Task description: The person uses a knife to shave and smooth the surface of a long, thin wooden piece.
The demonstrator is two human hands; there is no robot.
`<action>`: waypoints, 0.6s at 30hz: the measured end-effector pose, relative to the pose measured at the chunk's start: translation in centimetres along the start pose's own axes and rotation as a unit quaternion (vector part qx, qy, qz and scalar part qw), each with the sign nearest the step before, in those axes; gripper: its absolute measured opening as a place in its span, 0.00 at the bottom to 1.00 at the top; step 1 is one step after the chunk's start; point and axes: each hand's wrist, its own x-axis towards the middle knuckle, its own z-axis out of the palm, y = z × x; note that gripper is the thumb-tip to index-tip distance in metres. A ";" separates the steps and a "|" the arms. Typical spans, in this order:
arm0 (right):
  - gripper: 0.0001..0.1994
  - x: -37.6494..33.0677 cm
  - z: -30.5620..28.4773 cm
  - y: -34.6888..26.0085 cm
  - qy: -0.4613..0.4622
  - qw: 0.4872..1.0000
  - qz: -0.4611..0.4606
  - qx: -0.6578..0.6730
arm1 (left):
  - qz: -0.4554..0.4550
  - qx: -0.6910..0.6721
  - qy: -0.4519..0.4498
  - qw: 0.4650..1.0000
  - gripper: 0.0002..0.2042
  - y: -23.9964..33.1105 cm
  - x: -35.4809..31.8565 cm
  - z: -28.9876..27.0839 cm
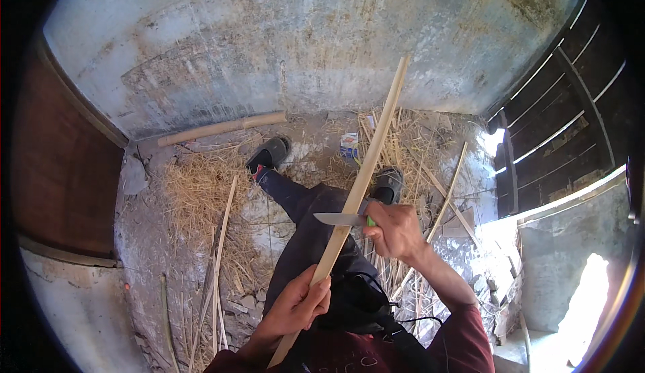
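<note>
A long, pale strip of split bamboo [368, 161] slants from my lap up toward the far wall. My left hand [301, 300] is closed around its near part, thumb along the strip. In my right hand [395, 230] is a knife [338, 219] with a green handle, gripped in the fist. Its blade points left and lies across the strip, a little beyond my left hand. Most of the handle is hidden by my fingers. My legs in dark trousers are stretched out beneath the strip.
Thin shavings [198, 192] pile up left of my feet, with more strips and scraps [430, 165] on the right. A bamboo pole [222, 128] lies along the stained wall [322, 44]. A small blue-and-white box [349, 145] sits near my right shoe [387, 186]. Dark slatted boards [557, 118] stand at right.
</note>
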 end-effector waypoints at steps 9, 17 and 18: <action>0.24 0.1 0.6 -0.1 0.009 1.000 0.011 -0.011 | -0.001 -0.021 -0.002 1.000 0.11 -0.6 0.1 -0.6; 0.22 0.2 1.2 -0.7 0.006 1.000 0.004 -0.024 | -0.002 0.008 0.033 0.999 0.14 -0.7 0.1 -0.5; 0.22 0.1 1.1 -1.2 0.003 1.000 0.017 -0.018 | 0.006 0.005 0.016 1.000 0.15 -0.7 -0.2 -0.6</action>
